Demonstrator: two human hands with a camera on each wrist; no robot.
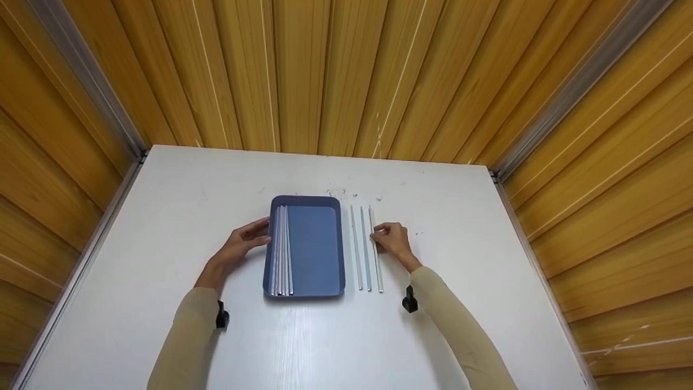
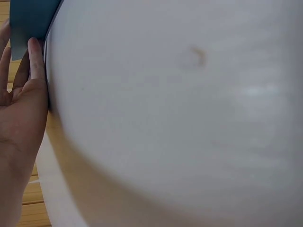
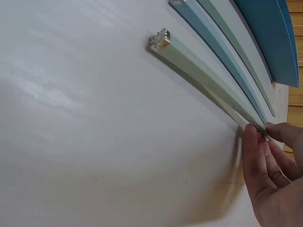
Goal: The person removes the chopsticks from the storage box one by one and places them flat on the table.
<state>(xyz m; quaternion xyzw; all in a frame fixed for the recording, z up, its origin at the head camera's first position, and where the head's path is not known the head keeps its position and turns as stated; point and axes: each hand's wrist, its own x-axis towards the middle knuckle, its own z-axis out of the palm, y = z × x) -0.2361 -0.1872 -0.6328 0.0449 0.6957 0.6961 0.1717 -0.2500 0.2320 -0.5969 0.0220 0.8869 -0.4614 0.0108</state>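
Observation:
A blue rectangular tray (image 1: 316,254) lies on the table with several chopsticks (image 1: 283,252) side by side along its left wall. My left hand (image 1: 238,246) rests against the tray's left outer side, its fingers mostly straight. To the right of the tray, three pale chopsticks lie roughly parallel: a green one (image 1: 357,254), a blue one (image 1: 366,254) and a green one (image 1: 378,271) farthest right. Thumb and fingers of my right hand (image 1: 395,238) pinch that rightmost chopstick, whose square, silver-capped thick end (image 3: 161,40) points back toward me in the right wrist view.
The white table (image 1: 460,216) carries a few dark specks behind the tray. Yellow wood-look panels (image 1: 303,76) stand at the back and both sides, with grey metal posts at the corners. A small black device (image 1: 410,300) sits on each wrist.

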